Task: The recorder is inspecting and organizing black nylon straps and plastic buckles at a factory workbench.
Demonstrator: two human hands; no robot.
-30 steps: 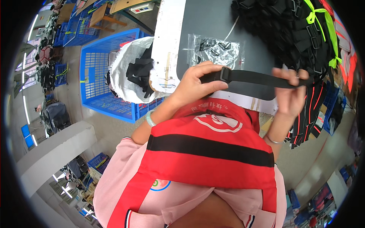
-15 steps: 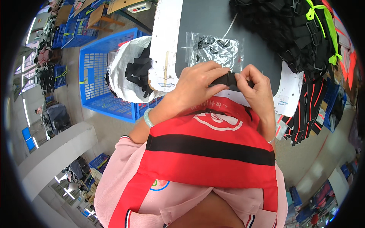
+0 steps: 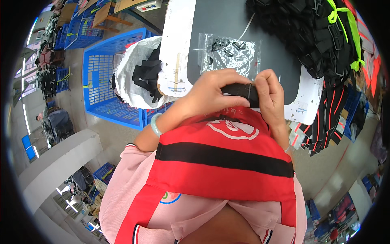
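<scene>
Between my two hands, above the table's near edge, is a black webbing strap [image 3: 237, 90] with what looks like a slim buckle on it. My left hand [image 3: 214, 90] grips one part, thumb below and fingers curled over the top. My right hand [image 3: 269, 94] pinches the other part near the buckle, its thumb lying along the strap. Just beyond the hands a clear plastic bag [image 3: 233, 61] lies flat with several small black pieces. A large pile of black straps with buckles [image 3: 300, 34] covers the far right of the table.
The white-edged table [image 3: 176, 49] has a dark grey top. At its left stands a blue crate [image 3: 94, 77] with a white sack [image 3: 126, 87] holding black webbing [image 3: 146, 75]. Neon yellow ties [image 3: 357, 49] hang by the pile; black straps with red stripes [image 3: 330, 114] hang at the right edge.
The strap has turned so that a broader face of it shows between my hands. My right hand has shifted slightly lower, its thumb now along the strap. The left grips on.
</scene>
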